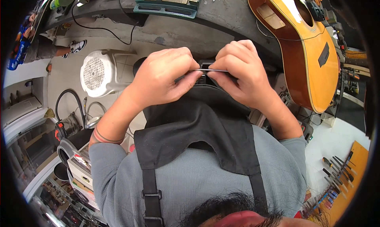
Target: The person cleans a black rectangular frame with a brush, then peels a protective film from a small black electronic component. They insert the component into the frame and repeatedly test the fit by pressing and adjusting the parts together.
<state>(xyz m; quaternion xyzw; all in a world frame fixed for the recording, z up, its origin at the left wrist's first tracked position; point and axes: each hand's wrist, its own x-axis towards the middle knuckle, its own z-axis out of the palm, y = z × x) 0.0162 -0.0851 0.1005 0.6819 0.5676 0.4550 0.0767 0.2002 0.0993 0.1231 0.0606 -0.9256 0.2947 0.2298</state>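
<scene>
Two hands (pixel 166 73) (pixel 243 70) — one thin strip (pixel 203 70)

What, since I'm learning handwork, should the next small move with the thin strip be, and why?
Perhaps tilt the thin strip slightly to check its broader side: the left hand and the right hand both pinch it, and it shows almost edge-on in this view.

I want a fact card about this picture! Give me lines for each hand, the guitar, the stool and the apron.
Left hand: pinching the left side of a thin strip
Right hand: pinching its right side
Guitar: yellowish-brown, right of the right hand
Stool: white, on the floor at the left
Apron: black, over a grey shirt
</scene>
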